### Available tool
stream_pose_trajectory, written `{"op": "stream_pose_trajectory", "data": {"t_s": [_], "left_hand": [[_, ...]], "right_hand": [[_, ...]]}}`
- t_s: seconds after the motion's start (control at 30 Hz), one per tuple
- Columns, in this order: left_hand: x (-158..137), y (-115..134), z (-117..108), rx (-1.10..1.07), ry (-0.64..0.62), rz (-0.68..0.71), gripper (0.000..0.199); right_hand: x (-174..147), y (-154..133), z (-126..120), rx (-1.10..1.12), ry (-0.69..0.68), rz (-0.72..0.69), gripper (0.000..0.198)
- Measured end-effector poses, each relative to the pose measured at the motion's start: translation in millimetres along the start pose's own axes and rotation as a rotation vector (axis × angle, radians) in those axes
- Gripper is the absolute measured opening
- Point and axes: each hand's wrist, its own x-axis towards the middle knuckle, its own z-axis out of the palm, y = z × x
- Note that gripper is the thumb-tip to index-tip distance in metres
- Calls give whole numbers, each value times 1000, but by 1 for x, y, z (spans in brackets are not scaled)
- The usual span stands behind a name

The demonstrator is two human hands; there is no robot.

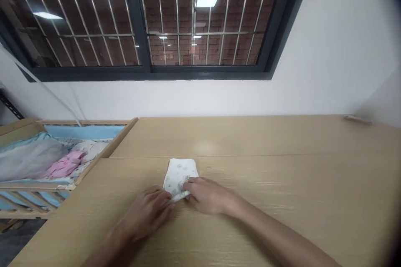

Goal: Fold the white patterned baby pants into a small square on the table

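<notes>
A small folded white cloth (180, 172) with a pale green print lies on the wooden table in front of me. My left hand (154, 208) pinches its near left corner, the fingers curled round the edge. At the near right side, my right hand (205, 195) grips the edge between thumb and fingers. The near edge is lifted a little between the two hands, while the far part rests flat. My fingers cover both near corners.
The wooden table (282, 192) spreads wide to the right. At the left stands a wooden crib (120, 139) with blue padding, a pink cloth (65, 164) and white bedding inside. Behind are a white wall and a barred window (206, 73). A small thin object (357, 119) lies at the far right.
</notes>
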Motion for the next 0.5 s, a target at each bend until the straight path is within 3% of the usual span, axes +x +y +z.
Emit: {"op": "stream_pose_trajectory", "data": {"t_s": [0.1, 0.2, 0.33, 0.5], "left_hand": [[-3, -11, 0, -139, 49, 11, 27], [-2, -19, 4, -279, 59, -108, 27], [8, -20, 8, -506, 41, -312, 32], [23, -25, 16, -702, 116, -418, 40]], "right_hand": [[-1, 9, -10, 162, -50, -40, 17], [3, 24, -12, 268, 3, -70, 15], [12, 41, -9, 326, 78, 47, 22], [23, 54, 4, 390, 227, 140, 25]]}}
